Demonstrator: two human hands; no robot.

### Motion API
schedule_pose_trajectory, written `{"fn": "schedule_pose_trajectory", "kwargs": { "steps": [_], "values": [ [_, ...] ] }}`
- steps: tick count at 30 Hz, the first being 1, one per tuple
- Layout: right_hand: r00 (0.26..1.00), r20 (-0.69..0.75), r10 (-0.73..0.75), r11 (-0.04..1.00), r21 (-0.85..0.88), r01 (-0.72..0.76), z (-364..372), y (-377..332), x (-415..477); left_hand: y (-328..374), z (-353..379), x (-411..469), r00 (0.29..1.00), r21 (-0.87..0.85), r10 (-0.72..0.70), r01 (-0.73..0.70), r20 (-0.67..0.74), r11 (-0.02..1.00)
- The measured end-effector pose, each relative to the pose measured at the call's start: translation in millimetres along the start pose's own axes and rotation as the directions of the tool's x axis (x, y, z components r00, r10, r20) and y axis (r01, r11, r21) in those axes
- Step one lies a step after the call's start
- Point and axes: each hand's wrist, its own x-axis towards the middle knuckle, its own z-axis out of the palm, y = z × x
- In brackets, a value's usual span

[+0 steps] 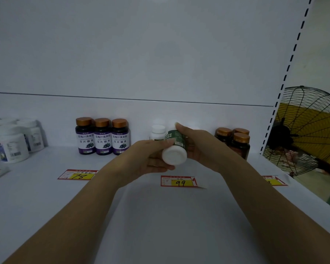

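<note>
Now, centre frame, just above the shelf (160,216), the white bottle (174,156) lies tipped, base to camera, clasped from both sides: left hand (151,157) cupping its bottom end, right hand (198,147) wrapped round the green label. Its cap is hidden behind the fingers, and the label print is unreadable. Behind, a second white bottle (157,131) and brown-capped jars (240,141) peek out, partly covered.

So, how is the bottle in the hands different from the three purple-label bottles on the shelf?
The green-label bottle is white with a dark green label; the purple-label bottles are dark with copper caps. The green-label bottle is tipped, white end toward the camera, held by the left hand and right hand; the purple-label bottles stand upright in a row on the shelf. Both are small round bottles.
</note>
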Motion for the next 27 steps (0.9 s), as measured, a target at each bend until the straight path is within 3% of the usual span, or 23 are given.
{"fn": "schedule_pose_trajectory", "kwargs": {
  "steps": [9, 12, 14, 17, 21, 24, 27],
  "values": [
    [1.0, 0.01, -0.012, 0.998, 0.065, 0.011, -0.9, -0.5, -0.2, -2.6, -2.2, 2.3, 1.0, 0.013, 0.017, -0.016, -0.022, 1.0],
    [0.984, 0.089, -0.154, 0.985, 0.089, 0.146, -1.3, -4.9, -4.0, -5.4, -4.5, 4.2, 0.986, 0.196, 0.137, -0.116, -0.097, 0.974],
    [0.966, 0.112, -0.234, 0.972, 0.011, 0.234, 0.1, -6.3, -6.4, -6.1, -5.0, 4.5, 0.963, 0.301, 0.223, -0.17, -0.151, 0.938],
    [0.94, 0.123, -0.318, 0.895, -0.288, 0.341, 4.0, -5.7, -7.6, -7.7, -8.2, 5.9, 0.929, 0.345, 0.292, -0.203, -0.228, 0.916],
    [0.931, 0.113, -0.347, 0.852, -0.378, 0.364, 4.7, -5.1, -7.3, -10.8, -9.3, 7.1, 0.918, 0.423, 0.327, -0.211, -0.224, 0.882],
    [0.935, 0.038, -0.354, 0.838, -0.431, 0.335, -3.8, -4.4, -5.7, -14.5, -5.4, 5.5, 0.923, 0.616, 0.329, -0.143, -0.199, 0.775],
    [0.934, -0.095, -0.345, 0.816, -0.522, 0.248, -16.7, -1.0, -0.8, -21.2, -2.9, 6.2, 0.946, 0.826, 0.259, 0.018, -0.197, 0.563]
  ]
}}
